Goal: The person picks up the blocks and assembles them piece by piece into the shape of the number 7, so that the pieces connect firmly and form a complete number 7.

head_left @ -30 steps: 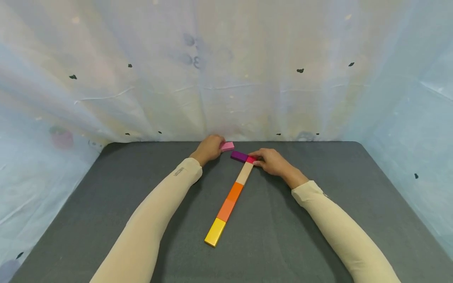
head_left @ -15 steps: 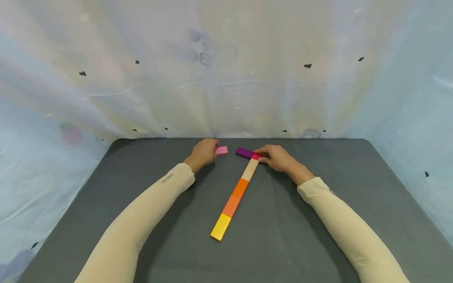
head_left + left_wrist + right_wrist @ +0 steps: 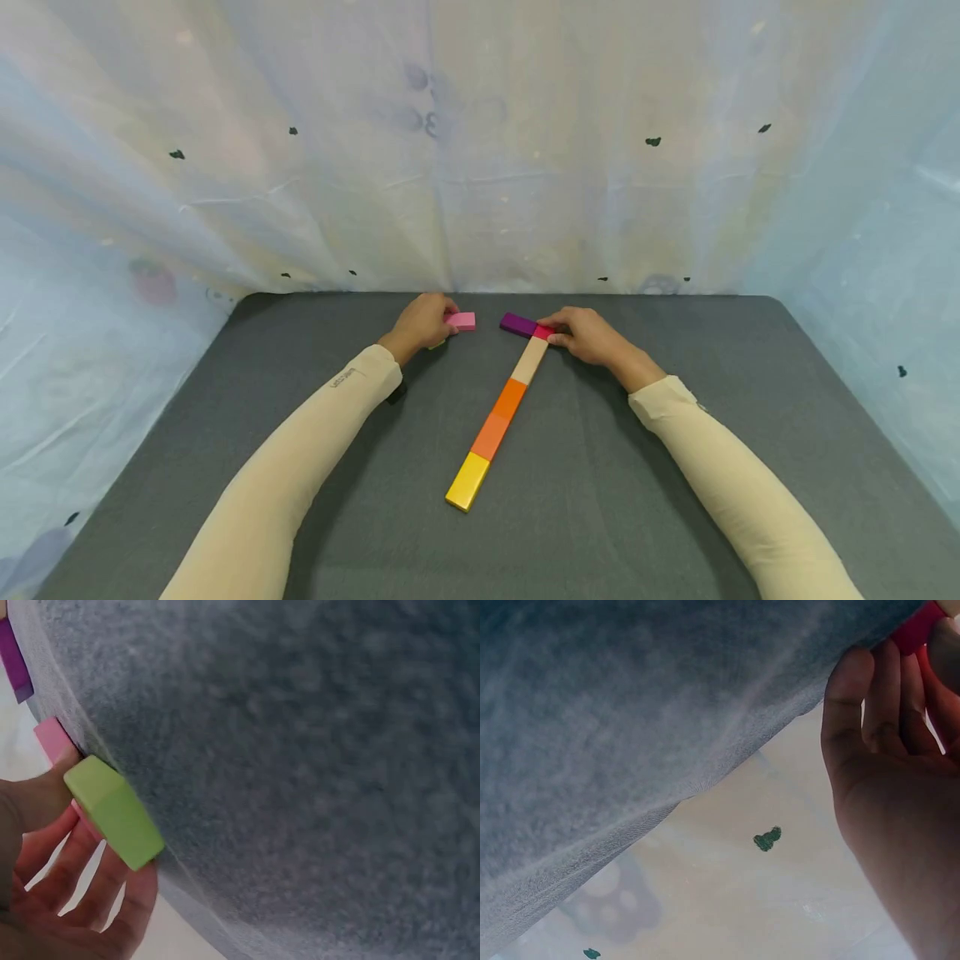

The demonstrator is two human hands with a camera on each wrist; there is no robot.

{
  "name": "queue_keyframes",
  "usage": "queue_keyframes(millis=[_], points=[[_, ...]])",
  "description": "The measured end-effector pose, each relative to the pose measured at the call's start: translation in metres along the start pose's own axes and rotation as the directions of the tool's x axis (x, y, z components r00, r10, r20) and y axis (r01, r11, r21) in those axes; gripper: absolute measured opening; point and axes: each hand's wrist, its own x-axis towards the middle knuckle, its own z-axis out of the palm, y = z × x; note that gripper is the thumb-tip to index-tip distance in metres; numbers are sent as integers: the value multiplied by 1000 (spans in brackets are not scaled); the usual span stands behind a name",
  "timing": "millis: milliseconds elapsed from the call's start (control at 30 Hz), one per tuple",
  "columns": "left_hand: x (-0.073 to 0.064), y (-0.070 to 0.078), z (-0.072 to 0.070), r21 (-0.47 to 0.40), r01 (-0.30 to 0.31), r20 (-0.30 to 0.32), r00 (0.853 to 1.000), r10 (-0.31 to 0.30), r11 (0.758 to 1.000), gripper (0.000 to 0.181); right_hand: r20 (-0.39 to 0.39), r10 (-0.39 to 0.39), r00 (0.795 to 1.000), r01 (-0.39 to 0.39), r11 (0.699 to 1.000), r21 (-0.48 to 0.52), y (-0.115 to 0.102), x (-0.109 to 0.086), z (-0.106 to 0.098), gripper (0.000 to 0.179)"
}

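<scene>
Head view: left hand [image 3: 422, 323] grip holds pink block [image 3: 460, 320]; right hand [image 3: 588, 335] grip pinches red block [image 3: 543, 332]; sleeve print unreadable.

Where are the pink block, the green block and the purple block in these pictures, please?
pink block [image 3: 461, 320], head view, on its top face.
green block [image 3: 114, 811], left wrist view, on its broad face.
purple block [image 3: 518, 324], head view, on its top face.
</scene>
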Motion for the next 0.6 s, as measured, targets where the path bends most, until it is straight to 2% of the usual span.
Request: queue_keyframes(millis=[400, 600], points=[[9, 0, -3, -38, -62, -122, 991, 57, 997, 34, -1, 10, 1000, -10, 1000, 10, -4, -4, 0, 39], [11, 7, -5, -64, -85, -125, 989, 77, 994, 34, -3, 6, 1000, -6, 1000, 0, -5, -3, 2, 38]])
